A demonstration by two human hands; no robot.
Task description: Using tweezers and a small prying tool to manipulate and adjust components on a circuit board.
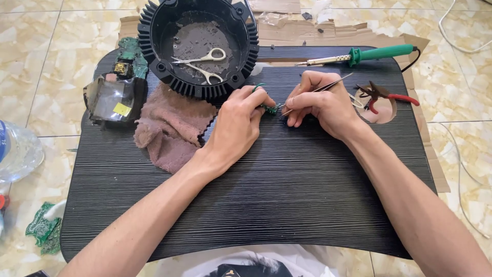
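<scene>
Tweezers (pixel 328 86) pinched in right hand (pixel 320 105) meet small green board (pixel 270 109) gripped by left hand (pixel 238 125).

Black ribbed tray (pixel 287 205) carries brown rag (pixel 171 128), round black housing (pixel 200 46), soldering iron (pixel 369 55).

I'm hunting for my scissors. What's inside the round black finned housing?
Inside the round black finned housing lie white-handled scissors on a dusty grey floor. Whatever is under the scissors, and beneath the housing itself, is covered from view.
</scene>
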